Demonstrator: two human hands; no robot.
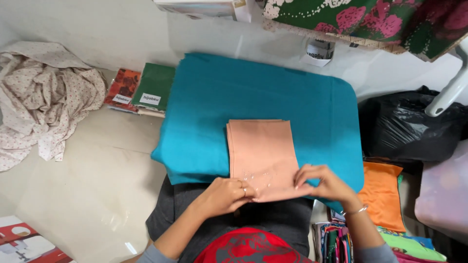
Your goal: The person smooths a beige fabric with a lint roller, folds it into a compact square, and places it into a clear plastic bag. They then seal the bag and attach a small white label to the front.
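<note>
The peach cloth [262, 153], folded into a long rectangle, lies on the teal pad [209, 97] that rests across the person's lap, and both hands work its near edge. The left hand [225, 195] presses down on the near left corner with fingers curled and closed on the fabric, a ring showing on one finger; the right hand [324, 184], a bangle at its wrist, pinches the near right corner, its grip closed on the cloth's edge. To fold this well, I judge the two corners should be lifted evenly and carried straight along the strip, so the side edges stay stacked and no skew creeps in; smoothing from the middle outward would keep the layers flat, and the small glittery decoration near the left hand is best kept from snagging. The cloth's long axis runs away from the person, near end at the lap, far end toward the pad's middle, tilted very slightly left at the top. The short edges lie crosswise. Around it: a crumpled cream cloth [41, 92] on the floor at left, flat packets [141, 90] beside the pad, a black bag [409, 129] at right, an orange cloth [382, 195] and a stack of coloured fabrics [336, 241] near the right arm.
</note>
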